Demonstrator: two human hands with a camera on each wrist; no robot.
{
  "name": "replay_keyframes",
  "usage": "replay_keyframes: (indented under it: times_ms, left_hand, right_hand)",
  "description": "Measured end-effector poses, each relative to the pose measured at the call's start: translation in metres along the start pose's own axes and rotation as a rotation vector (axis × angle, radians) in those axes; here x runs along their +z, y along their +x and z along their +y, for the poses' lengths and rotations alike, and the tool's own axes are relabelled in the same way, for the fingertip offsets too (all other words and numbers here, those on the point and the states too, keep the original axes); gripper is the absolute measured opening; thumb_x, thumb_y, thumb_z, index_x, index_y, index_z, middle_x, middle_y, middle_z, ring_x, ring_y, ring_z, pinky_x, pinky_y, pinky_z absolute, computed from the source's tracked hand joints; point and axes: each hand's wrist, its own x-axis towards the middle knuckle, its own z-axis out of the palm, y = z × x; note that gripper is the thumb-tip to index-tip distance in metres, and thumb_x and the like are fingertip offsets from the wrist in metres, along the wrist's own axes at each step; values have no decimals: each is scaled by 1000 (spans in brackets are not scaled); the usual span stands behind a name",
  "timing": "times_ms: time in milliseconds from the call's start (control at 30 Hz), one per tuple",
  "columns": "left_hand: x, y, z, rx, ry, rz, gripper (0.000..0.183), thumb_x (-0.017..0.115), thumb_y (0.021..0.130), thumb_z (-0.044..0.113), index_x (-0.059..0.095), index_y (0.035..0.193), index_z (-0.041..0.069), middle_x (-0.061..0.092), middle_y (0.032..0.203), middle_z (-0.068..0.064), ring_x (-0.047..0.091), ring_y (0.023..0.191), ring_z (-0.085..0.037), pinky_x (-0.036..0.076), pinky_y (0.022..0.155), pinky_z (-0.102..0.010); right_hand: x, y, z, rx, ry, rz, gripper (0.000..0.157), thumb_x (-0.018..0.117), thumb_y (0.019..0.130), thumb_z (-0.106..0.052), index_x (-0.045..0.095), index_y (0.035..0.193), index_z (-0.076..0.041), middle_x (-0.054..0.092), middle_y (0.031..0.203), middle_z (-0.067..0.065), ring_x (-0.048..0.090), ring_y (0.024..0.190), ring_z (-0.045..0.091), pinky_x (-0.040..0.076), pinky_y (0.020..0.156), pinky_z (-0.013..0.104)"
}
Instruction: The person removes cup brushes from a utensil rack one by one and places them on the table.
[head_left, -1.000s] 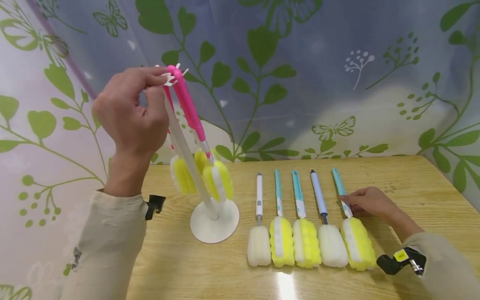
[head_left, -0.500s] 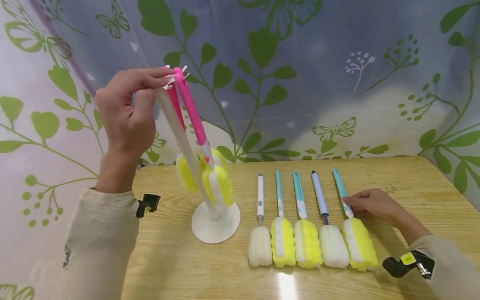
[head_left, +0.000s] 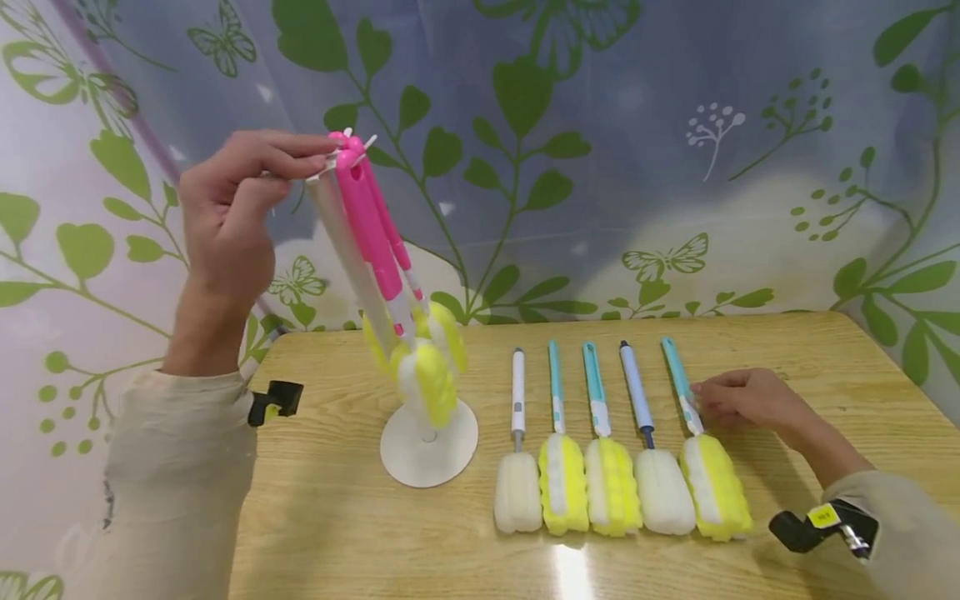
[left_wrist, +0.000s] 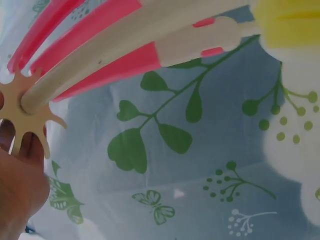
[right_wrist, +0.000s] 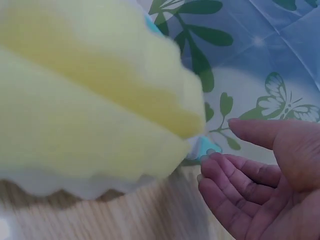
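Observation:
In the head view my left hand [head_left: 232, 217] is at the top of a white rotating rack [head_left: 422, 454], its fingers and thumb around the hooked ring. The left wrist view shows this ring [left_wrist: 30, 107] from below, the fingers behind its prongs. Pink-handled sponge brushes [head_left: 367, 225] hang from the hooks, their yellow-and-white heads bunched by the pole. My right hand [head_left: 750, 400] rests on the table beside the rightmost turquoise-handled sponge brush [head_left: 716, 487]. In the right wrist view its fingertips overlap that brush's handle [right_wrist: 202, 148], and the thumb stands apart.
Left of that brush lie a blue-handled brush [head_left: 663, 492], two more turquoise-handled brushes [head_left: 612, 487] and a white-handled brush [head_left: 517, 492], heads toward me. A leaf-patterned curtain [head_left: 600, 167] hangs behind the wooden table [head_left: 337, 517].
The hanging pink brushes have swung around the pole, one coming to the front. My left hand has moved slightly left and its thumb has drawn back from the pole. My right hand has barely shifted.

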Motion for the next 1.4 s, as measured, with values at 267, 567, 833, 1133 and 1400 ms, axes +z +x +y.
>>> replay_keyframes:
  times_ms: [267,567,833,1133,1400]
  left_hand:
    - [-1,-8,5,147,511,58,37,41,82,13,76,81,0,73,92,-6,61,84,-33,42,73,-32]
    - [12,-11,6,221,779,151,34,53,84,29,72,81,2,73,82,-6,64,66,-36,42,52,-50]
    - [25,-13,2,205,841,290,24,58,86,21,75,83,5,72,77,-6,58,55,-32,36,50,-44]
    - [32,-10,10,155,920,244,26,53,84,14,76,88,5,71,77,-10,55,54,-31,34,49,-40]
    - [34,-10,11,131,937,248,28,50,85,15,76,89,5,70,77,-10,49,52,-31,31,48,-39]
  right_hand:
    - [1,1,-18,-70,42,9,66,55,94,-42,48,130,12,63,112,21,64,97,26,53,80,37]
    - [23,-3,-72,-191,105,-15,59,56,94,-41,51,128,7,64,110,18,64,95,29,54,79,35]
    - [56,-3,-135,-370,137,-66,44,57,94,-36,59,119,0,66,101,14,65,88,24,54,75,34]
    - [97,4,-193,-565,160,-57,34,58,94,-34,63,117,-9,65,100,5,63,87,20,53,75,36]
    - [132,-5,-250,-751,221,39,34,63,92,-30,62,120,-11,65,106,-1,61,91,12,51,78,35]
